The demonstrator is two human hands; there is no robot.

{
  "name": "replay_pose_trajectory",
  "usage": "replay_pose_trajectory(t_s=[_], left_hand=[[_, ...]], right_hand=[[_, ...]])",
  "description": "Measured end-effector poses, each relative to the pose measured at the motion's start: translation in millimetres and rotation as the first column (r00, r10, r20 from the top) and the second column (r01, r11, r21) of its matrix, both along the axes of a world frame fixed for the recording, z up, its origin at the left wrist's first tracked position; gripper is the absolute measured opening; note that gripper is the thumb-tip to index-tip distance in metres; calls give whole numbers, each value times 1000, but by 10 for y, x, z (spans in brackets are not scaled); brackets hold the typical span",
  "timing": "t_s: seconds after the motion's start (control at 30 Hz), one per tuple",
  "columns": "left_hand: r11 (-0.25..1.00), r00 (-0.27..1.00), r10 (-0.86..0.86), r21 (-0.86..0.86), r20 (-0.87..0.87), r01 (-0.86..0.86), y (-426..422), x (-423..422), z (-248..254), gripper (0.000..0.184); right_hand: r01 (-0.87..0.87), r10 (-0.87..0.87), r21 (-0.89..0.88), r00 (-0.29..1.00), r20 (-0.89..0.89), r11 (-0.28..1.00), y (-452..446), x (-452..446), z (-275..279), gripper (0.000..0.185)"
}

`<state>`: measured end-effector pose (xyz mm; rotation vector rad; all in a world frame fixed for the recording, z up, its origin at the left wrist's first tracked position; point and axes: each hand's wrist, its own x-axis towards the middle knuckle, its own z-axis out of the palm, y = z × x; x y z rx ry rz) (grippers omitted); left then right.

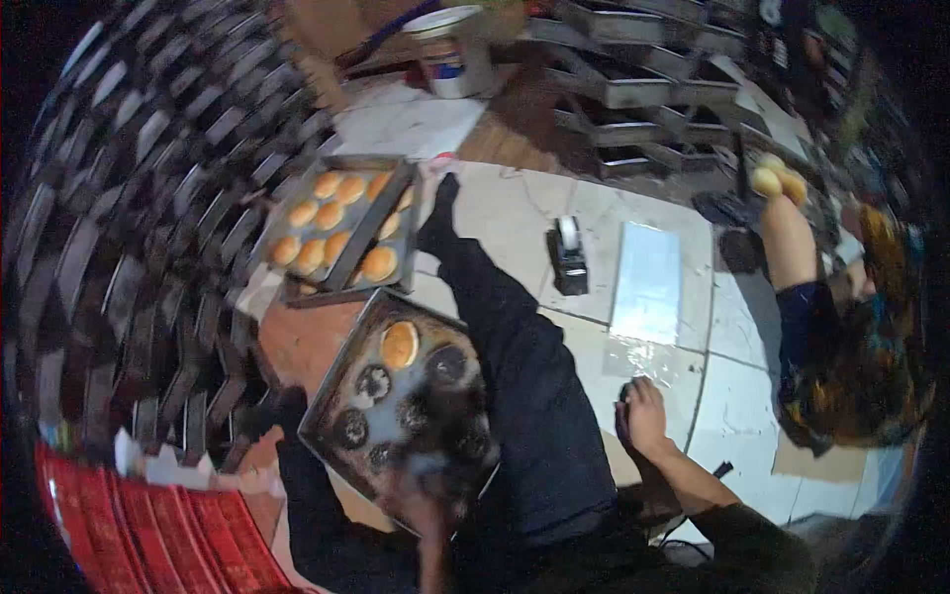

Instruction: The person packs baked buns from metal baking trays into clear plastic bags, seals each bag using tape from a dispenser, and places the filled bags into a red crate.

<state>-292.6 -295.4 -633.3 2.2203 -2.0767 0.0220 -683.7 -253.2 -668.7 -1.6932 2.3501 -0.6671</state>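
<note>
My left hand (421, 500) is smeared by motion over the near end of a dark, stained baking tray (332, 401). Its fingers cannot be made out. A single golden bun (400, 345) lies toward the tray's far end, among several dark round marks. My right hand (648, 421) is low over the tiled floor, fingers extended toward the crinkled near end of a stack of clear plastic bags (648, 282). A dark patch beside its thumb is too unclear to name. Past the bags' left side stands a black tape dispenser (568, 257) with a roll on it.
Trays of golden buns (322, 218) sit at the upper left. Metal baking pans are piled along the left (148, 247) and at the back (633, 89). A white bucket (450, 54) stands behind. Red plastic (148, 525) fills the lower left. At right, another person's hand holds buns (777, 180).
</note>
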Motion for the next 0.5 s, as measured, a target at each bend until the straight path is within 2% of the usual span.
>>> replay_pose_trajectory(t_s=[0.03,0.1,0.13,0.17,0.2,0.23,0.27,0.3,0.33,0.37,0.4,0.43,0.47,0.5], left_hand=[[976,941,-191,-154,-279,152,59,-138,-413,57],[958,918,-285,-63,-276,279,238,-771,40,56],[970,928,-241,-63,-284,233,244,-796,35,56],[958,918,-287,-67,-272,280,254,-792,2,56],[941,906,-338,-70,-255,331,249,-759,-27,55],[952,918,-305,-74,-254,296,239,-706,-76,55],[954,907,-301,-87,-295,288,223,-644,-122,53],[954,894,-299,-103,-335,281,204,-608,-96,50],[959,914,-277,-146,-297,243,225,-644,-81,37],[966,919,-250,-149,-304,213,254,-624,-102,37],[947,911,-322,-90,-259,309,276,-597,-127,30],[915,891,-400,-34,-217,402,270,-596,-150,23],[918,885,-395,-145,-246,369,291,-612,-163,13],[921,890,-384,-165,-247,352,312,-599,-164,13]], right_hand=[[22,-23,49,1000,17,999,-29,-93,-74,45],[75,-55,51,944,-325,996,-87,-226,-182,53],[105,-94,31,961,-261,994,-138,-235,-46,54],[131,-124,13,962,-241,991,-186,-261,-45,48],[148,-140,7,945,-295,989,-218,-293,-111,44],[171,-162,-4,924,-345,985,-239,-310,-151,41],[141,-155,-64,915,-372,988,-260,-331,-190,33],[111,-129,-70,918,-374,991,-266,-324,-193,33],[-60,48,-18,915,-401,998,-259,-334,-188,32],[-225,222,42,879,-422,973,-243,-327,-180,32],[-250,241,23,900,-362,968,-242,-276,-212,30],[-267,253,15,892,-374,964,-245,-282,-228,30],[-119,101,-30,930,-354,992,-259,-306,-226,32],[32,-55,-74,945,-322,997,-282,-329,-230,35]])
